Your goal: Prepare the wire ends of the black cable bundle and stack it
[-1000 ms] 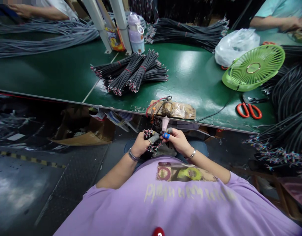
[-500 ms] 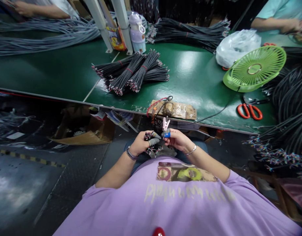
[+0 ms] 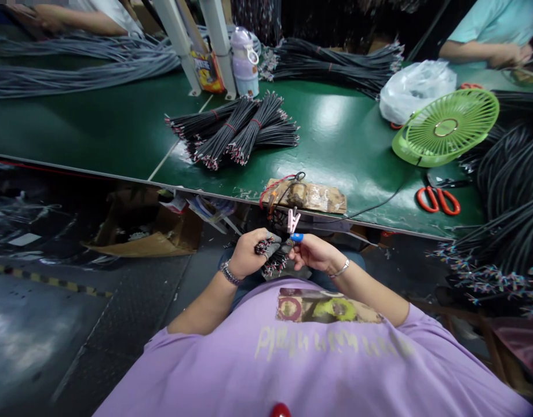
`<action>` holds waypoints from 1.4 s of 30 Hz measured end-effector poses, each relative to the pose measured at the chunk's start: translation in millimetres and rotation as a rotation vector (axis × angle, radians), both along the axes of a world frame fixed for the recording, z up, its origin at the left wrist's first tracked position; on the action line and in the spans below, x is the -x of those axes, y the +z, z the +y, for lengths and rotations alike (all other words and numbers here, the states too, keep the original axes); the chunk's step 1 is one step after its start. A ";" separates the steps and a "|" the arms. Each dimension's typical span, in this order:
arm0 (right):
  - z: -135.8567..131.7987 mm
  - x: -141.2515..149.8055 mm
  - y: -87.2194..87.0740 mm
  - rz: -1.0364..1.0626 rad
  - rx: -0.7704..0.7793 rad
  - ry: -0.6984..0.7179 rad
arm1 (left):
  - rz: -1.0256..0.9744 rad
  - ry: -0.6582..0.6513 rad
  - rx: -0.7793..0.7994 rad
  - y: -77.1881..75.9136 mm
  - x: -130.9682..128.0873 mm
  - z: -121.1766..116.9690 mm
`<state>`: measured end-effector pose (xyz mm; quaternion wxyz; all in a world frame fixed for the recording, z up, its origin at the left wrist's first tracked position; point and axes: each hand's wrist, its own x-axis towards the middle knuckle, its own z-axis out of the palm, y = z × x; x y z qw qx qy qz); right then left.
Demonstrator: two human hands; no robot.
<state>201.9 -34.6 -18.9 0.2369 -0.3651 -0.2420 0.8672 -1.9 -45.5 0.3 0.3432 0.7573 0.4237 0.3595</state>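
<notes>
Over my lap, my left hand [image 3: 251, 253] is closed around a bundle of thin black cables [image 3: 275, 266] with red and white wire ends. Grey covers sit on some of its fingers. Close against the bundle is my right hand [image 3: 314, 253], its thumb and index finger brought together, blue tape on one finger. Whatever lies between those fingertips is too small to make out. Just beyond them, a pink clothespin [image 3: 293, 221] stands up at the table edge, by a taped cardboard piece [image 3: 322, 197] with red and black leads.
On the green table [image 3: 345, 127] lie tied black cable bundles [image 3: 244, 130], a purple bottle [image 3: 245, 63], a green fan [image 3: 446, 127], a plastic bag [image 3: 416, 90] and orange-handled scissors [image 3: 439, 200]. Long cables [image 3: 518, 179] hang at right. Two other people work across the table.
My left hand has turned and shifted slightly right with the cable bundle, closer to my right hand. The right fingers have moved a little against the bundle. The view has shifted slightly.
</notes>
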 end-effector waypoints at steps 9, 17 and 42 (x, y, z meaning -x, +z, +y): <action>-10.0 4.6 4.3 -0.038 -0.200 -0.073 | -0.079 0.025 0.131 3.1 -1.0 0.2; 9.0 -5.1 1.4 0.036 -0.084 -0.223 | -0.389 0.114 0.420 7.0 -2.6 1.4; 23.0 28.9 2.9 0.059 -0.029 -0.472 | -0.452 0.125 0.472 -2.3 -20.1 11.3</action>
